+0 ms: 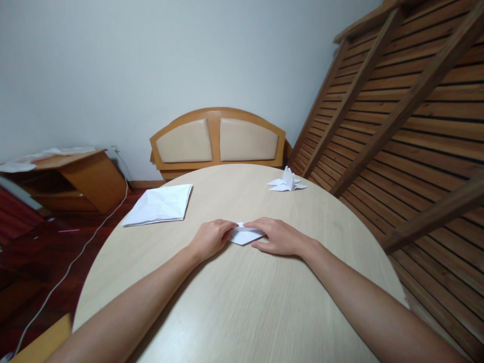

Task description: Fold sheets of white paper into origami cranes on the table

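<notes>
A small folded white paper (244,235) lies on the round pale wooden table (242,297) in front of me. My left hand (210,237) rests on its left side with the fingers curled and pressed on the fold. My right hand (278,236) lies on the paper's right side, fingers held together and pushing it flat against the table. Both forearms reach in from the near edge. Part of the paper is hidden under the fingers.
A stack of white paper sheets (159,204) lies at the table's far left. A finished folded paper figure (287,181) sits at the far right. Behind the table stand a padded wooden headboard (217,138), a slatted wooden frame (408,116) on the right and a low cabinet (71,179) on the left.
</notes>
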Available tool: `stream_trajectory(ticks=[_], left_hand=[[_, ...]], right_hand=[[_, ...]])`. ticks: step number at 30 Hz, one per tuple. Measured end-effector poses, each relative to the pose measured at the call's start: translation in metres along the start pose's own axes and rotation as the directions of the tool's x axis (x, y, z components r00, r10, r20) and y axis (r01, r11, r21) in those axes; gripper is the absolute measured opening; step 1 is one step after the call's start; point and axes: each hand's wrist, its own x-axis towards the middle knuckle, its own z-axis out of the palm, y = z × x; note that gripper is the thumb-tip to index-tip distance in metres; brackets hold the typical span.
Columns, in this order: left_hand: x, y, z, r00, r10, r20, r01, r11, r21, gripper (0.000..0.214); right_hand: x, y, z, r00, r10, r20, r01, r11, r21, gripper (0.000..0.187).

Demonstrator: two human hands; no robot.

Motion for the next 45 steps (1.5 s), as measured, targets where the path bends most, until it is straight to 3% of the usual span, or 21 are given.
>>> stream_trajectory(ticks=[12,18,25,30,36,45], left_hand=[[0.0,0.008,-0.008,0.996,-0.085,-0.025,0.081,0.987,-0.14,0.025],[-0.001,0.013,-0.012,0.999,-0.035,-0.014,0.032,0.987,-0.156,0.032],[0.0,0.011,-0.007,0.998,-0.058,-0.012,0.055,0.986,-0.158,0.027],[0.0,0.011,-0.007,0.997,-0.078,-0.025,0.072,0.982,-0.175,0.026],[-0.001,0.015,-0.007,0.993,-0.113,-0.038,0.102,0.972,-0.212,0.025],[0.001,0.024,-0.008,0.978,-0.206,-0.03,0.18,0.907,-0.38,0.025]], right_hand=[[0.003,0.005,0.002,0.997,0.025,-0.068,-0.017,0.992,0.123,0.041],[0.004,0.007,0.003,0.987,0.103,-0.122,-0.073,0.971,0.228,0.03],[0.003,0.001,0.0,0.981,0.156,-0.119,-0.114,0.946,0.302,0.028],[0.002,0.0,0.001,0.989,0.134,-0.064,-0.105,0.936,0.337,0.037],[0.003,-0.001,0.001,0.987,0.135,-0.082,-0.11,0.96,0.258,0.029],[0.005,-0.005,0.0,0.976,0.206,-0.076,-0.167,0.922,0.35,0.023]])
